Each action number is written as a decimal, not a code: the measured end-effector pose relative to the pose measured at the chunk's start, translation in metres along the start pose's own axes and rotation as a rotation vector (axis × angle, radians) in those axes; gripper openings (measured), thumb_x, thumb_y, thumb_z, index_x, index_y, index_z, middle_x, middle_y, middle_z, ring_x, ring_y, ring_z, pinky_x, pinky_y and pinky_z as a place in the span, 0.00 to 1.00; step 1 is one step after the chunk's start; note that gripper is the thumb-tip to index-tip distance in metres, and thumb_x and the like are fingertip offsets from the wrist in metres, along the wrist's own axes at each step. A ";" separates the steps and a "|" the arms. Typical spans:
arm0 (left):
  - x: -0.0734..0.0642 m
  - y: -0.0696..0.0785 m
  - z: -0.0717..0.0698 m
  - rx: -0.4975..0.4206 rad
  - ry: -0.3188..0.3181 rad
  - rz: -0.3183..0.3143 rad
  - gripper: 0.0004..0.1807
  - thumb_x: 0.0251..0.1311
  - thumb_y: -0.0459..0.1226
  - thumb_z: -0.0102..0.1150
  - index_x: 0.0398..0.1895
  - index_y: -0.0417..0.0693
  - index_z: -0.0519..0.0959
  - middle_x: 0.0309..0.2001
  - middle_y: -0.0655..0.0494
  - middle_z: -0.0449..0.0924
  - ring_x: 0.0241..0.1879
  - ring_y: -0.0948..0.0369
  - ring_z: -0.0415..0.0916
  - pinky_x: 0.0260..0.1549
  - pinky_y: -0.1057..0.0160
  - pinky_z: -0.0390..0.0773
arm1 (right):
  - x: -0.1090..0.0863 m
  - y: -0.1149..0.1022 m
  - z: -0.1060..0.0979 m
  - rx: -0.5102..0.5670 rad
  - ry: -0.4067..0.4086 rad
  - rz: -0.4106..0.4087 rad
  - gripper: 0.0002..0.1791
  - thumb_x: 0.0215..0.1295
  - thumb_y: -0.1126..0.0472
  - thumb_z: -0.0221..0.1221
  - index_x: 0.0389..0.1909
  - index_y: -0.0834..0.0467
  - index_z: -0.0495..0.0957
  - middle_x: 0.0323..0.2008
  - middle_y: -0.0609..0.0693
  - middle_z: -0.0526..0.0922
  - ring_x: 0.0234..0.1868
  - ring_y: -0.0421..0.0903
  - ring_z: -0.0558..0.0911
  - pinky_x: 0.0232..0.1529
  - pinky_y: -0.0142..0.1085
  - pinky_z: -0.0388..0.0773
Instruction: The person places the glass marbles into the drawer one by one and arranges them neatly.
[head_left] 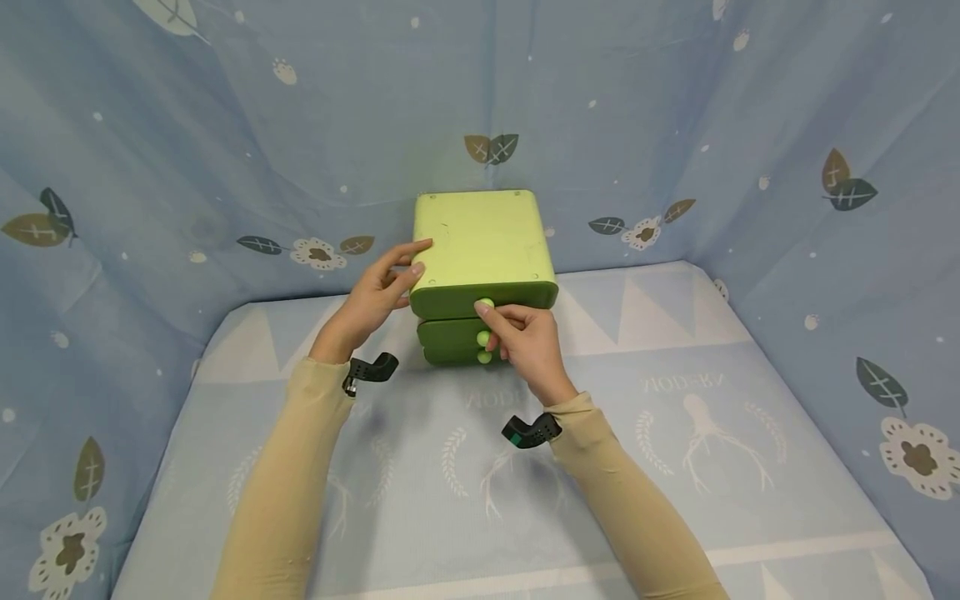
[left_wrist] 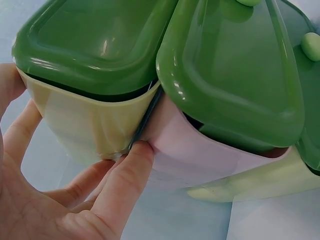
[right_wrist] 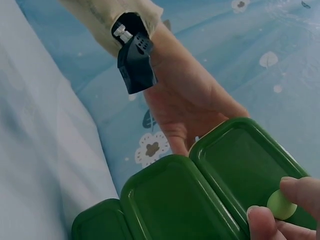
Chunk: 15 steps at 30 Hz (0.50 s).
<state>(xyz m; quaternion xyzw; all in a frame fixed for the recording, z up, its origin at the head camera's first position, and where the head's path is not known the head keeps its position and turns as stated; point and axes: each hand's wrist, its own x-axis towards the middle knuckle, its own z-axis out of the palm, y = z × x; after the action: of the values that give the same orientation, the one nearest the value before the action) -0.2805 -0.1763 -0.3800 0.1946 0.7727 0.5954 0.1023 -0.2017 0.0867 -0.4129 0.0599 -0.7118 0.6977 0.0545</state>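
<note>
A small drawer cabinet [head_left: 480, 237] with a yellow-green top stands against the back curtain. Its green drawer fronts [right_wrist: 175, 200] are stacked in three tiers, each with a light green knob in the head view. My left hand [head_left: 375, 292] grips the cabinet's left side near the top; the left wrist view has its bent fingers [left_wrist: 122, 185] spread along the top tier's pale yellow wall, beside the pink middle tier [left_wrist: 200, 150]. With thumb and fingers, my right hand [head_left: 532, 346] pinches the round knob [right_wrist: 281, 205] of the top drawer. The top drawer front sits close against its casing.
A pale blue patterned cloth [head_left: 420, 517] covers the table. Blue curtains [head_left: 337, 108] with leaves and flowers enclose the back and both sides. Black wrist mounts [head_left: 531, 432] stick out from both sleeves, low over the cloth.
</note>
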 end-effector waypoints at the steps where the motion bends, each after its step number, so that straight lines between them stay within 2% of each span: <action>1: 0.000 -0.001 0.000 0.002 0.000 0.002 0.28 0.86 0.53 0.52 0.85 0.71 0.67 0.78 0.48 0.58 0.70 0.48 0.68 0.70 0.32 0.70 | 0.000 0.000 0.000 0.001 -0.001 0.002 0.22 0.76 0.46 0.71 0.44 0.64 0.92 0.20 0.56 0.82 0.19 0.53 0.73 0.25 0.38 0.73; 3: -0.001 -0.002 -0.001 0.003 0.000 0.005 0.28 0.86 0.54 0.53 0.84 0.73 0.67 0.78 0.48 0.58 0.70 0.48 0.68 0.70 0.32 0.70 | 0.000 0.001 0.001 0.000 -0.003 0.006 0.22 0.76 0.46 0.71 0.45 0.64 0.92 0.20 0.55 0.82 0.19 0.49 0.73 0.25 0.36 0.72; 6: -0.002 -0.004 -0.002 0.007 0.008 0.008 0.28 0.85 0.55 0.53 0.84 0.74 0.68 0.77 0.49 0.59 0.69 0.49 0.69 0.70 0.32 0.70 | -0.001 0.001 0.002 -0.002 -0.009 0.007 0.21 0.76 0.46 0.71 0.46 0.64 0.92 0.20 0.55 0.82 0.19 0.49 0.73 0.25 0.35 0.71; 12: -0.002 -0.008 0.000 0.001 0.027 0.017 0.28 0.86 0.55 0.52 0.84 0.74 0.68 0.77 0.47 0.59 0.66 0.48 0.69 0.70 0.31 0.69 | -0.001 0.002 0.002 -0.041 -0.008 0.012 0.21 0.75 0.44 0.71 0.46 0.60 0.93 0.21 0.56 0.84 0.21 0.60 0.73 0.24 0.35 0.70; 15: -0.002 -0.012 0.002 0.007 0.031 0.014 0.29 0.87 0.54 0.49 0.86 0.74 0.64 0.78 0.46 0.58 0.69 0.47 0.68 0.72 0.30 0.67 | 0.000 0.003 0.000 -0.085 -0.010 0.002 0.21 0.76 0.43 0.71 0.45 0.58 0.94 0.22 0.58 0.84 0.23 0.66 0.73 0.23 0.35 0.70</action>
<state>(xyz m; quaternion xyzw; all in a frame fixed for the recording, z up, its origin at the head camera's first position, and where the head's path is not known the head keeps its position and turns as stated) -0.2798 -0.1776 -0.3919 0.1912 0.7749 0.5963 0.0857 -0.2018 0.0864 -0.4160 0.0601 -0.7412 0.6665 0.0526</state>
